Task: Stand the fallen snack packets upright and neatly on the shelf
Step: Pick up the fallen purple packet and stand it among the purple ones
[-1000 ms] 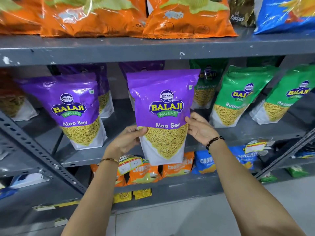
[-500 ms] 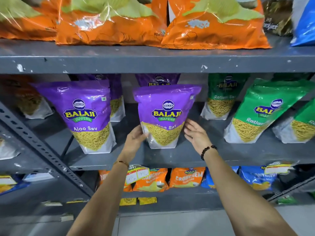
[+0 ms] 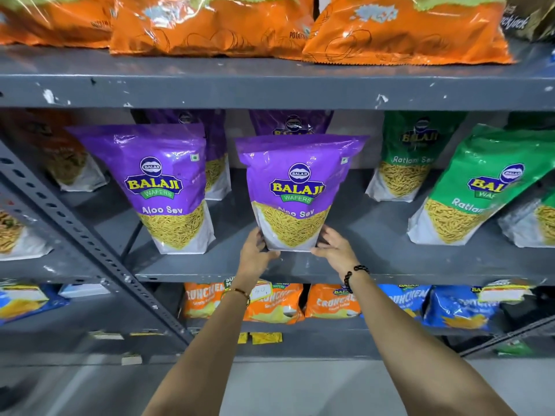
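Note:
A purple Aloo Sev packet stands upright on the middle grey shelf, its base on the shelf board. My left hand cups its lower left corner and my right hand its lower right corner, both touching the packet. A second purple Aloo Sev packet stands upright to its left. More purple packets stand behind. Green Ratlami Sev packets lean at the right, with another green packet upright further back.
Orange chip bags lie on the top shelf. Orange and blue Crunchem packets fill the lower shelf. A slanted perforated metal brace crosses the left side. Grey floor lies below.
The purple packet went from held in front of the shelf to standing on the shelf board. My hands slid down to its bottom corners. The camera moved closer.

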Available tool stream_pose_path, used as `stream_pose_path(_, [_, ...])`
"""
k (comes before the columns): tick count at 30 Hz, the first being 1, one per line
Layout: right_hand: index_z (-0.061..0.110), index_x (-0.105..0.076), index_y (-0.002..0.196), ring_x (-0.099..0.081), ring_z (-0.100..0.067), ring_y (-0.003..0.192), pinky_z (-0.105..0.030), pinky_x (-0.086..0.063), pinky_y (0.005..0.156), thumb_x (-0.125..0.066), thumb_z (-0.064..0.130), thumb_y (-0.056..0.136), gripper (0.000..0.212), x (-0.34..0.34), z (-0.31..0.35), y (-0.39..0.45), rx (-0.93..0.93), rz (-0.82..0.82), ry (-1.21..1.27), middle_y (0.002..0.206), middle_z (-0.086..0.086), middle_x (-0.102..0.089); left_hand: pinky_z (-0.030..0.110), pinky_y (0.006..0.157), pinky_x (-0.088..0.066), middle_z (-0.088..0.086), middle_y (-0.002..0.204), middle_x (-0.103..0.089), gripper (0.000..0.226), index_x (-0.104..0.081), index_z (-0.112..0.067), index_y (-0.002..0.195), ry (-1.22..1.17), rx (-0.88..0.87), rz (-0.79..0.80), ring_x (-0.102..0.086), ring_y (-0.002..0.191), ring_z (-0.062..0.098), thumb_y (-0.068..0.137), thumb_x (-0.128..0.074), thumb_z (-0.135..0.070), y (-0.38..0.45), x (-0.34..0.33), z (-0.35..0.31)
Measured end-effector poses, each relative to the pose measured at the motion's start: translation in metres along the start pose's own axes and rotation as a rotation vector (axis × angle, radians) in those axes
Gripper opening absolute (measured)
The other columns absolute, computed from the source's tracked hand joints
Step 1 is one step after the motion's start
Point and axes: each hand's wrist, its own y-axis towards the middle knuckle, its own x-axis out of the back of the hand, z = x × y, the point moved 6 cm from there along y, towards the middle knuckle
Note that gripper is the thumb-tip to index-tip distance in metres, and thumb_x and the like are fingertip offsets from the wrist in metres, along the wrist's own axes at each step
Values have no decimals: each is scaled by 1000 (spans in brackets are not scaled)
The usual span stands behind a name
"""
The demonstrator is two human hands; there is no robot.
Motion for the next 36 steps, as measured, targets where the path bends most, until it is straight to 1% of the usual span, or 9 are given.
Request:
stream_pose_path(4, [14, -40, 137, -53, -17, 110, -31, -44, 91, -65, -9, 77, 68, -1, 0, -1, 5, -37, -10, 139, -7, -51, 39, 94, -47, 14, 135, -52, 68, -39, -7, 131, 32, 16, -18, -52, 122, 31, 72, -67, 12, -3, 4, 2])
stream_pose_path(11, [15, -47, 129, -59, -22, 108, -31, -47, 85, -68, -5, 76, 61, 2, -3, -5, 15, -74, 30, 132, -7, -57, 27, 84, -47, 8, 132, -53, 60, -40, -14, 127, 73, 6, -20, -54, 111, 16, 76, -66, 7, -9, 4, 6])
stream_pose_path(15, [16, -45, 133, -58, -20, 108, -30, -46, 88, -70, -3, 75, 66, 0, -3, -5, 17, -75, 5, 132, -3, -56, 33, 93, -48, 10, 136, -52, 60, -42, -13, 128, 97, -1, -8, -53, 121, 24, 77, -64, 8, -10, 6, 4])
stream_pose_path(17, [18, -43, 135, -56, -16, 107, -30, -45, 89, -71, 0, 74, 70, -2, -3, -6, 29, -70, -25, 128, 2, -56, 38, 98, -46, 9, 136, -53, 56, -44, -13, 129, 194, -35, -167, -51, 124, 26, 80, -64, 3, -16, 18, 5])
stream_pose_path(19, [21, -42, 136, -55, -14, 106, -31, -45, 91, -73, 3, 73, 73, -3, -4, -6, 51, -66, -59, 122, 6, -57, 39, 102, -43, 9, 135, -52, 53, -45, -13, 129, 224, -84, -464, -49, 125, 26, 81, -66, -7, -32, 42, 8])
stream_pose_path(21, [23, -41, 136, -57, -13, 104, -30, -46, 90, -75, 5, 72, 75, -5, -4, -6, 69, -71, -93, 117, 9, -58, 39, 105, -39, 11, 136, -45, 67, -38, -10, 134, 167, -108, -720, -43, 128, 29, 76, -73, -16, -49, 70, 9])
stream_pose_path(23, [23, -39, 137, -58, -14, 104, -29, -46, 88, -76, 7, 71, 76, -8, -3, -6, 71, -80, -127, 116, 7, -59, 43, 112, -30, 17, 146, -31, 94, -23, -6, 141, 185, -76, -836, -30, 137, 34, 68, -81, -21, -53, 98, 11])
stream_pose_path(27, [20, -40, 135, -60, -22, 109, -31, -46, 89, -76, 8, 72, 73, -12, -1, -5, 74, -100, -180, 122, -3, -62, 46, 120, -10, 22, 156, -7, 128, -1, 4, 144, 385, 83, -826, -6, 145, 36, 56, -85, -38, -40, 144, 11])
stream_pose_path(36, [20, -42, 130, -59, -28, 112, -37, -49, 93, -83, 15, 64, 79, -15, 1, -3, 69, -176, -218, 124, -6, -62, 56, 117, -5, 17, 154, -24, 119, -10, -5, 145, 470, 147, -799, -4, 142, 47, 59, -83, -41, -21, 161, 6])
